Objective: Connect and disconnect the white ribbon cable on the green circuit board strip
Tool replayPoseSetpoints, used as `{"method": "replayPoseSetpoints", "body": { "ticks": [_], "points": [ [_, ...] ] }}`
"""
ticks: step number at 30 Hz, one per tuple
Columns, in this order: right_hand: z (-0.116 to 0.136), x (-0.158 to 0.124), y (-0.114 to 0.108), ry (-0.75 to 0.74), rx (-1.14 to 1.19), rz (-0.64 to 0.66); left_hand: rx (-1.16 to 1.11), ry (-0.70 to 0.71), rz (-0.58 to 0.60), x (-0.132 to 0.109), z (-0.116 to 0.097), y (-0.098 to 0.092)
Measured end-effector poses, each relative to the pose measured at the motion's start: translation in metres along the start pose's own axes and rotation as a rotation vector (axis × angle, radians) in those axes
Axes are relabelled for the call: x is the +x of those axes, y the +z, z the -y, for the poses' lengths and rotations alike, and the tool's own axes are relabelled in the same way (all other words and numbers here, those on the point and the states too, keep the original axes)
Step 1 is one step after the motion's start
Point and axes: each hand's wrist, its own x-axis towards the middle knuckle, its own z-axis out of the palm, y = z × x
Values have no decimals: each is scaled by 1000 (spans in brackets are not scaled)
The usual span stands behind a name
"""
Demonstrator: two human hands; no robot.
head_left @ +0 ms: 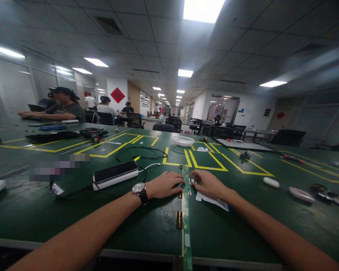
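A long, narrow green circuit board point(187, 226) runs away from me along the table, with gold-coloured tabs point(179, 220) down its left side. Against the left edge of its far part lies my left hand point(165, 184), fingers stretched out and touching the board. My right hand point(209, 183) is on the other side, thumb and fingertips pinched at a small white piece point(192, 181) over the board's surface; its exact kind is too small to make out. Partly beneath the right hand and wrist is a white sheet point(213, 201) with a blue edge.
Left of the board, a black-screened phone point(115, 171) rests on a white block, with black cables around. Farther back stands a white round basket point(182, 140). Yellow tape marks the green table point(147, 226). A white oval case point(271, 182) lies right. Several people sit beyond.
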Motion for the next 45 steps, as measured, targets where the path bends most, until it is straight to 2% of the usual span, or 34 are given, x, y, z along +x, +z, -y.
{"method": "replayPoseSetpoints", "body": {
  "ticks": [5,13,22,26,30,32,36,38,40,45],
  "points": [
    [0,0,2,-26,0,-4,-15,10,-6,0,0,1],
    [-4,1,1,-174,72,-15,-62,7,35,1,3,1],
    [-8,2,3,-161,79,-19,-105,-17,65,3,2,-2],
    [-10,3,-3,-178,88,9,-99,-8,57,4,4,-1],
    [-13,2,-11,-243,134,22,-86,3,7,4,5,-3],
    [-11,2,-11,-291,146,6,-76,-15,-62,3,6,-5],
    [-5,5,-4,-369,130,86,-30,-69,-217,1,10,-9],
    [-11,8,1,-330,97,90,2,-83,-246,0,11,-11],
    [-27,10,5,-231,36,48,36,-94,-244,-2,12,-12],
    [-93,14,12,156,-201,-51,104,-122,-211,-3,11,-15]
  ]
}}
